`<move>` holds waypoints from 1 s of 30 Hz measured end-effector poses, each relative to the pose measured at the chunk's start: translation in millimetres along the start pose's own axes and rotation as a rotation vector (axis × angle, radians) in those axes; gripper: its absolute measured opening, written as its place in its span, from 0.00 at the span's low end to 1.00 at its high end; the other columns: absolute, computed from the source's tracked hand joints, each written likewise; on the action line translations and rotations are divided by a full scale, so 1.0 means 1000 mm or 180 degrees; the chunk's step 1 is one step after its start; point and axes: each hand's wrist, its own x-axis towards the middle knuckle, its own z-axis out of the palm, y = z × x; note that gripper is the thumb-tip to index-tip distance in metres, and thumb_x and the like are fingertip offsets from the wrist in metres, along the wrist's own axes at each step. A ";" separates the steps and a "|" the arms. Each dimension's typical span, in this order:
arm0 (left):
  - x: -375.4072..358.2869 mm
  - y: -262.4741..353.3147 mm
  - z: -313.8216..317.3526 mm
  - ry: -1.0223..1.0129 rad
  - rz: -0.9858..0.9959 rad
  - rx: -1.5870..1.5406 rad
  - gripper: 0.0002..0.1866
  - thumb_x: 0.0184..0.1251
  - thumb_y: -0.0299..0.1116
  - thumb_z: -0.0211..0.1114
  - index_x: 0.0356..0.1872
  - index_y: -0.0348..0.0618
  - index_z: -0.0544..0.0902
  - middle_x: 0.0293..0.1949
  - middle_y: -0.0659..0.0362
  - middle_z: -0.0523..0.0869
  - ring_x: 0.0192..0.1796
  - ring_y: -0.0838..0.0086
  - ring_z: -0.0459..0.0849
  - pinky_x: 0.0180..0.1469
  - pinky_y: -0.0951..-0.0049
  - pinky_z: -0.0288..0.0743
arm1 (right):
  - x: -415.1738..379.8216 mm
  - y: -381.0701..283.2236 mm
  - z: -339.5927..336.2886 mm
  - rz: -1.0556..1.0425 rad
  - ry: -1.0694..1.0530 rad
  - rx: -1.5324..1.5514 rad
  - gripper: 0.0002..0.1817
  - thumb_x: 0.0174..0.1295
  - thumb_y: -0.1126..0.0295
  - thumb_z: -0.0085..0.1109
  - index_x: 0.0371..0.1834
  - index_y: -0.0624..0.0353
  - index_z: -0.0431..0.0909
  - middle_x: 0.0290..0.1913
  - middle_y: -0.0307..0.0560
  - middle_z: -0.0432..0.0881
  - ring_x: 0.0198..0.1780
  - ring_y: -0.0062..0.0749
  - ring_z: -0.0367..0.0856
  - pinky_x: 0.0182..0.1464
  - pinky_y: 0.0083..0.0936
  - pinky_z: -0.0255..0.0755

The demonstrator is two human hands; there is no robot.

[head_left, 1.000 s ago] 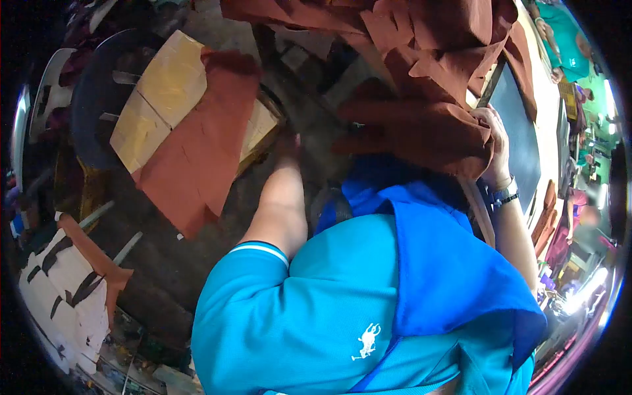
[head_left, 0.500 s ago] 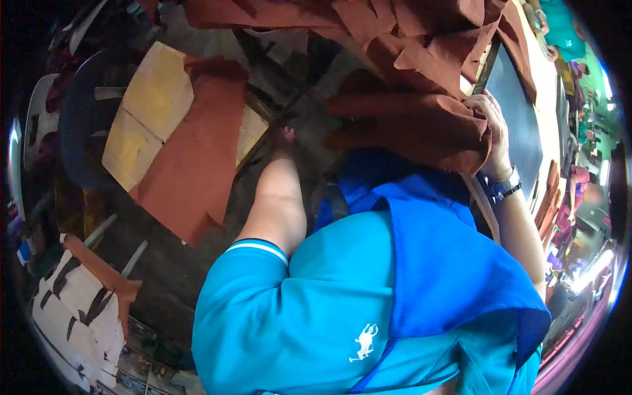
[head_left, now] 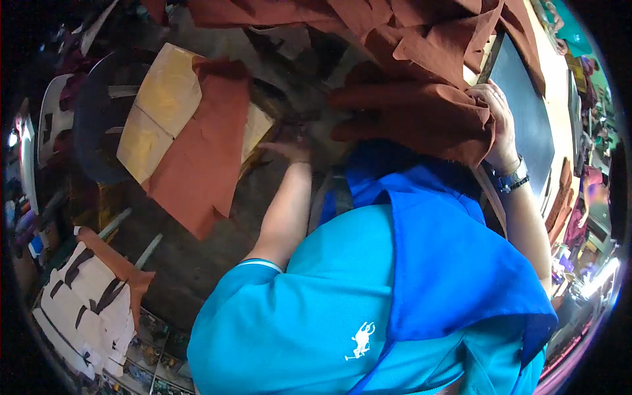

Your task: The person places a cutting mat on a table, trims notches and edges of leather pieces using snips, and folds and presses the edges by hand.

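Note:
My left hand (head_left: 288, 151) reaches down over the dark floor with its fingers stretched apart and nothing in them. It is nearest to a cardboard carton (head_left: 161, 99) with yellowish tape, on which a flat reddish-brown cloth piece (head_left: 201, 145) lies. At the table edge, my right hand (head_left: 497, 115) has its fingers curled over a folded bundle of brown cloth (head_left: 421, 125), which hangs down in front of me. The thumb is hidden. A watch (head_left: 512, 178) is on that wrist.
More brown cloth (head_left: 441, 46) is heaped on the table beside a dark panel (head_left: 523, 105). A dark blue chair (head_left: 99, 122) stands behind the carton. White pieces with black marks (head_left: 89, 303) lie at lower left. Other people are at the far right.
My left hand has moved slightly down in view and its fingers have spread toward the carton. My right hand stays on the brown cloth. The view has shifted a little.

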 end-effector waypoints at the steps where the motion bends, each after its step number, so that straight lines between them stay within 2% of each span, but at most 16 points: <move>1: -0.006 0.001 0.004 -0.0005 0.0170 0.0092 0.53 0.59 0.83 0.35 0.74 0.50 0.62 0.72 0.60 0.67 0.64 0.67 0.72 0.59 0.59 0.70 | 0.000 0.000 0.000 -0.0012 0.0007 -0.0007 0.18 0.61 0.59 0.51 0.46 0.61 0.77 0.45 0.52 0.80 0.56 0.49 0.77 0.73 0.45 0.58; 2: -0.009 0.000 0.005 0.0011 0.0320 0.0215 0.54 0.59 0.83 0.35 0.74 0.50 0.62 0.72 0.60 0.67 0.64 0.67 0.72 0.59 0.59 0.70 | 0.000 -0.001 0.000 -0.0022 0.0014 -0.0019 0.19 0.61 0.58 0.51 0.46 0.61 0.77 0.46 0.52 0.80 0.56 0.49 0.77 0.72 0.45 0.58; 3: -0.010 -0.001 0.008 0.0118 0.0562 0.0508 0.56 0.55 0.86 0.35 0.73 0.50 0.63 0.71 0.60 0.69 0.61 0.67 0.74 0.53 0.59 0.74 | 0.000 -0.001 0.000 -0.0007 0.0016 0.0008 0.19 0.60 0.58 0.52 0.46 0.61 0.77 0.46 0.52 0.80 0.56 0.49 0.77 0.72 0.44 0.58; 5: -0.008 0.008 0.009 0.0047 0.0510 0.0768 0.57 0.55 0.86 0.34 0.74 0.50 0.61 0.72 0.59 0.68 0.61 0.65 0.73 0.53 0.58 0.74 | 0.000 -0.002 0.000 0.0023 0.0018 0.0072 0.18 0.59 0.59 0.53 0.46 0.61 0.77 0.46 0.52 0.80 0.56 0.49 0.77 0.72 0.44 0.59; 7: -0.007 0.013 0.010 0.0048 0.0377 0.0748 0.58 0.55 0.86 0.34 0.75 0.50 0.61 0.73 0.58 0.66 0.65 0.63 0.70 0.59 0.57 0.70 | 0.000 -0.002 0.000 0.0038 0.0005 0.0015 0.18 0.57 0.62 0.55 0.47 0.60 0.77 0.46 0.52 0.80 0.57 0.50 0.77 0.72 0.44 0.59; 10: -0.023 0.030 0.039 0.0122 0.0221 0.0495 0.59 0.54 0.87 0.34 0.75 0.48 0.60 0.75 0.56 0.61 0.74 0.61 0.60 0.73 0.55 0.56 | -0.002 0.000 0.003 -0.0019 0.0070 -0.0036 0.17 0.55 0.66 0.56 0.47 0.59 0.77 0.47 0.52 0.80 0.58 0.51 0.76 0.72 0.43 0.60; 12: -0.025 0.034 0.046 0.0118 0.0338 0.0576 0.61 0.51 0.88 0.35 0.75 0.47 0.59 0.76 0.56 0.58 0.78 0.62 0.53 0.78 0.54 0.44 | -0.003 0.002 0.003 -0.0043 0.0108 -0.0037 0.17 0.54 0.68 0.55 0.48 0.59 0.77 0.48 0.52 0.80 0.58 0.51 0.76 0.72 0.43 0.60; 15: -0.033 0.036 0.052 0.0529 0.0230 0.0634 0.63 0.50 0.89 0.38 0.77 0.46 0.55 0.78 0.55 0.55 0.79 0.62 0.49 0.79 0.55 0.39 | -0.002 0.000 0.004 -0.0026 0.0130 -0.0015 0.17 0.53 0.69 0.55 0.48 0.59 0.77 0.48 0.52 0.80 0.58 0.51 0.76 0.72 0.43 0.60; 18: -0.049 0.042 0.067 0.1054 0.0772 0.0783 0.63 0.52 0.87 0.41 0.79 0.47 0.49 0.79 0.55 0.51 0.79 0.61 0.48 0.79 0.57 0.40 | -0.002 0.000 0.002 -0.0026 0.0160 -0.0029 0.18 0.53 0.68 0.56 0.47 0.60 0.77 0.47 0.53 0.80 0.58 0.51 0.76 0.73 0.43 0.59; 24: -0.041 0.058 0.052 0.0235 0.0745 0.0487 0.59 0.56 0.83 0.46 0.78 0.48 0.50 0.76 0.52 0.56 0.77 0.62 0.54 0.78 0.59 0.44 | -0.002 0.002 0.004 -0.0015 0.0090 0.0069 0.19 0.53 0.66 0.59 0.47 0.63 0.77 0.46 0.54 0.80 0.57 0.52 0.77 0.74 0.43 0.58; 30: -0.048 0.077 0.065 0.0920 0.0481 0.0486 0.52 0.60 0.71 0.58 0.78 0.49 0.53 0.72 0.51 0.61 0.69 0.62 0.64 0.74 0.61 0.53 | -0.005 0.004 0.008 -0.0018 0.0223 -0.0015 0.19 0.53 0.66 0.60 0.47 0.63 0.77 0.46 0.54 0.80 0.57 0.53 0.77 0.73 0.43 0.59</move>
